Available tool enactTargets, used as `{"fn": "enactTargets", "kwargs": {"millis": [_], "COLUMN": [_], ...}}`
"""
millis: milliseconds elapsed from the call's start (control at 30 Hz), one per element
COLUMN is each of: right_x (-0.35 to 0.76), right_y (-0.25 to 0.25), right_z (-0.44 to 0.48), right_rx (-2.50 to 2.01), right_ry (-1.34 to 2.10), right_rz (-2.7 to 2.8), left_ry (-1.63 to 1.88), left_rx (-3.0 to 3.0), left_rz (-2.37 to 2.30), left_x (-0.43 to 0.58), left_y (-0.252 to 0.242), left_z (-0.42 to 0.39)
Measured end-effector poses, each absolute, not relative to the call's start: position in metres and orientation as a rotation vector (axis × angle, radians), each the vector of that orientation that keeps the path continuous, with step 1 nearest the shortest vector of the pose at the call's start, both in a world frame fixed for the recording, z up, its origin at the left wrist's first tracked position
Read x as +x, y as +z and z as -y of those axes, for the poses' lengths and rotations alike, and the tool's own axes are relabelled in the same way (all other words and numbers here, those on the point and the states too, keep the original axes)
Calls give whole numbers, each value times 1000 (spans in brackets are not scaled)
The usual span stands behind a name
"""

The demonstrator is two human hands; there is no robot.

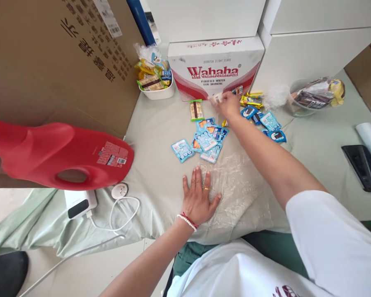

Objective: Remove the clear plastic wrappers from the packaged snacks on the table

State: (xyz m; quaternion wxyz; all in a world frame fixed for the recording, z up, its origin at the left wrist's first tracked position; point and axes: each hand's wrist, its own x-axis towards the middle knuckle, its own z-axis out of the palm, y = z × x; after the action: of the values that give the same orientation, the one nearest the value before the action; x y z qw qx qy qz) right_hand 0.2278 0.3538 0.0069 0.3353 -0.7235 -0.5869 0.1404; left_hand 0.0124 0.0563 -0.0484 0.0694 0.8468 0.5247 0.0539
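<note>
My left hand lies flat on the cloth with its fingers spread, partly over a clear plastic bag. Farther back, my right hand pinches a small pale packet, blurred by motion, just before the Wahaba-fronted carton. Left of it lies a green-edged snack packet. Between my hands is a loose pile of blue snack packets, with one blue packet to its left. More blue packets and yellow-wrapped snacks lie right of my right wrist.
A white tub of snacks stands at the back left. At the right are a clear bowl with packets and a black object. A red jug, white power bank and cable are at the left.
</note>
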Motion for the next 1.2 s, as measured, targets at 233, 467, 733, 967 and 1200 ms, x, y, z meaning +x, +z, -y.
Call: {"fn": "enactTargets", "kwargs": {"millis": [233, 467, 733, 967, 1200], "right_x": [278, 285, 311, 288, 265], "right_y": [49, -13, -13, 28, 25], "right_z": [-183, -56, -39, -67, -101], "right_rx": [-1384, -1463, -1599, -1431, -1498], "right_ry": [874, 1499, 1433, 1309, 1209], "right_rz": [1391, 1311, 1454, 1705, 2271], "left_ry": [140, 45, -79, -65, -21], "left_rx": [2498, 2451, 2483, 2494, 2476], "left_rz": [-1614, -1658, -1700, -1686, -1669], "left_x": [14, 14, 0, -2, -1], "left_y": [-44, -39, -36, -42, -42], "left_z": [-60, -69, -78, -77, -77]}}
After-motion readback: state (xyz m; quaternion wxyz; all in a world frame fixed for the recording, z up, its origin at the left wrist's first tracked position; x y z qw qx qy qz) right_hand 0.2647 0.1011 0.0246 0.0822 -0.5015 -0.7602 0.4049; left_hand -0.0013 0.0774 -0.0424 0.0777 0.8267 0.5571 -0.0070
